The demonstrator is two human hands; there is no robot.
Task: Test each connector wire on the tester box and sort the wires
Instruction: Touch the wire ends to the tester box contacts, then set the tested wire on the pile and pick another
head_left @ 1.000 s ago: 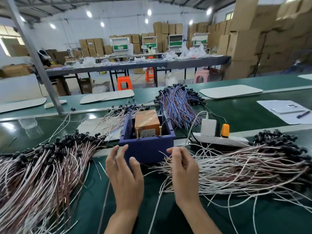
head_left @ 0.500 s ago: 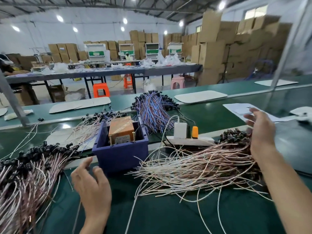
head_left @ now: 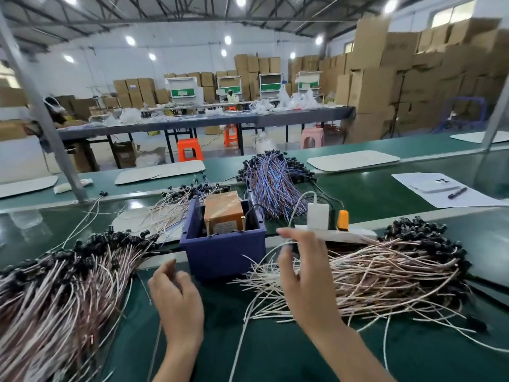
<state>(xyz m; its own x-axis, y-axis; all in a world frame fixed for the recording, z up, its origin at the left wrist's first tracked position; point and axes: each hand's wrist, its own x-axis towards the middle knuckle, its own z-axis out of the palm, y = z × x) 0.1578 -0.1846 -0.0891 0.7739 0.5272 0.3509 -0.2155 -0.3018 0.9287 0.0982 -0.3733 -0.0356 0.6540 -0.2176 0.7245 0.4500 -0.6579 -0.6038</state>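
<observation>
body: two hands and forearms in view | left hand (head_left: 177, 301): bare, slim fingers, forearm uncovered down to the bottom edge | right hand (head_left: 305, 277): bare, fingertips blurred, forearm uncovered down to the bottom edge | clothing: out of view

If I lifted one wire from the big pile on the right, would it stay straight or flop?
Probably floppy: wires in the right pile curve and sag over one another. Likely light, since each is thin. The black plugs at one end may pull that end down, and crossed neighbours might drag along.
</observation>
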